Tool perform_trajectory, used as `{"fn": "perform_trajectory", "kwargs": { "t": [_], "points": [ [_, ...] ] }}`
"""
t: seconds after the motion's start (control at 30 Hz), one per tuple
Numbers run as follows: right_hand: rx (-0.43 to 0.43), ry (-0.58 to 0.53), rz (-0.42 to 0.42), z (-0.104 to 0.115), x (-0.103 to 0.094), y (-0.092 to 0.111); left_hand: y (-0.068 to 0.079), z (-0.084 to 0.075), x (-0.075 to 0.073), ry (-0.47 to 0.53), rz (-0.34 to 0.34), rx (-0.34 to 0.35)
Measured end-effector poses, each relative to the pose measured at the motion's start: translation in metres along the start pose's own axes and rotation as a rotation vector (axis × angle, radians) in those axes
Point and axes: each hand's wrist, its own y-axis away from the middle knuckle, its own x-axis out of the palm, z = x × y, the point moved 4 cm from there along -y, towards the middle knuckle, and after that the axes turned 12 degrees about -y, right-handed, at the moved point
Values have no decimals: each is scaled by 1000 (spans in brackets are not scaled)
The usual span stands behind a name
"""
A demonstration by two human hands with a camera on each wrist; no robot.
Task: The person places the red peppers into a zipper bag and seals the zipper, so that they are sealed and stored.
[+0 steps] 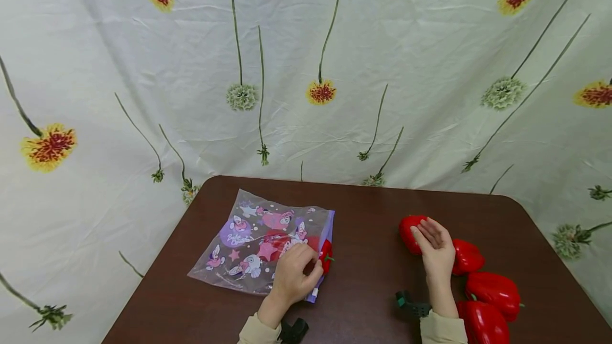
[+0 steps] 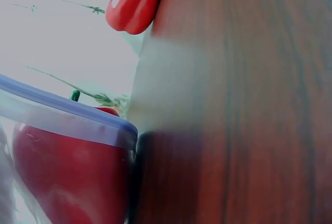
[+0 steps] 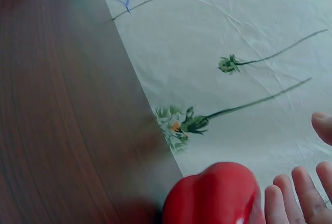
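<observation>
A clear zip bag (image 1: pixel 239 259) printed with pink and purple cartoon figures lies on the table, its purple zip edge facing right. Inside its mouth sits a red bell pepper (image 1: pixel 326 257), green stem showing; the left wrist view has this bagged pepper (image 2: pixel 72 172) close up behind the plastic. My left hand (image 1: pixel 294 275) pinches the bag near the zip edge, fingers curled. To the right, my right hand (image 1: pixel 437 251) is beside another red bell pepper (image 1: pixel 411 232), fingers extended and apart from the thumb. That pepper (image 3: pixel 215 195) appears beside the fingertips in the right wrist view.
More red bell peppers (image 1: pixel 494 293) stand in a loose row along the right side, near my right forearm. A dark wrist mount (image 1: pixel 411 304) shows at the right wrist. Behind the brown table (image 1: pixel 368 280) hangs a white flowered cloth (image 1: pixel 287 131).
</observation>
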Motion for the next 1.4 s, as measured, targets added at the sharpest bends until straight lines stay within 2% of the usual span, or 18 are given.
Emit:
{"fn": "perform_trajectory", "kwargs": {
  "t": [0.07, 0.13, 0.2, 0.33, 0.47, 0.57, 0.73, 0.83, 1.1, 1.4],
  "points": [
    [-6, -23, -37, -6, -7, -4, 1, 1, 0, 12, 3, -15],
    [-13, -20, -61, -3, -8, -4, 2, 2, 0, 23, 9, -31],
    [-26, -63, -74, 1, -8, -3, 2, 2, 0, 34, 17, -50],
    [-39, -79, -112, 26, 4, 7, 3, 3, 0, 56, 29, -82],
    [-25, -68, -170, 41, 12, 14, 3, 3, -1, 64, 30, -102],
    [-24, -33, -187, 32, 4, 9, 2, 3, -1, 66, 16, -100],
    [-17, -9, -203, -3, -20, -4, 1, 2, -2, 70, -27, -67],
    [-8, 17, -210, -11, -26, -7, 1, 2, -2, 74, -39, -61],
    [57, 126, -229, -7, -20, -2, 2, 4, -1, 102, -31, -90],
    [163, 222, -205, 9, -4, 10, 2, 5, -1, 125, -66, -63]
  ]
}}
